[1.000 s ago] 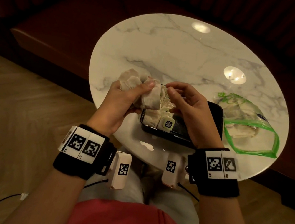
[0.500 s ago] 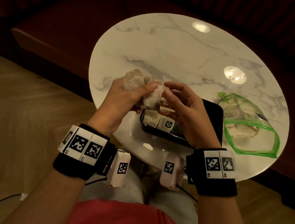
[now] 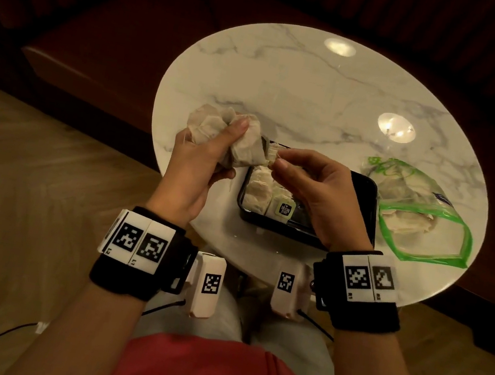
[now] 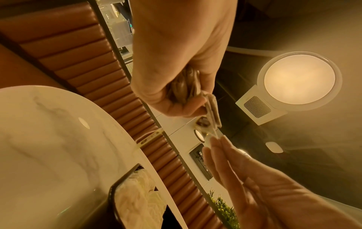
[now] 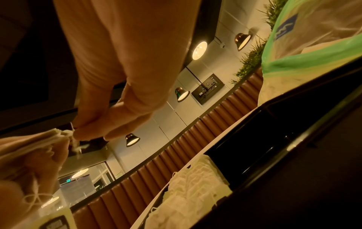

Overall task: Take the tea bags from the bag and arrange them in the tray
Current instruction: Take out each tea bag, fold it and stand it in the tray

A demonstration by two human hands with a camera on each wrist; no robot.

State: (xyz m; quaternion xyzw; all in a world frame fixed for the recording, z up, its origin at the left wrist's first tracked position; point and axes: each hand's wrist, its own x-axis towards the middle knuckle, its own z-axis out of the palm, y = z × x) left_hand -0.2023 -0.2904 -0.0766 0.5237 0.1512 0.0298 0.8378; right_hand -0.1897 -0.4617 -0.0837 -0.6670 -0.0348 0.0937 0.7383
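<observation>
Drawn slightly apart since before, the left hand (image 3: 201,160) clutches a crumpled bunch of papery tea bags (image 3: 216,131) while the right hand (image 3: 314,192) pinches strings at its edge above the glossy black rectangular tray (image 3: 365,200), beside the green-rimmed plastic bag (image 3: 424,217) on the round marble worktop (image 3: 288,89).

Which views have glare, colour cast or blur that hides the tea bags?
Head view: dim, two lamp reflections glare on the marble table; the tea bags in the left hand stay readable. Left wrist view: yellow cast, bright ceiling lamp. Right wrist view: right hand soft, foreground tea bags blurred.
</observation>
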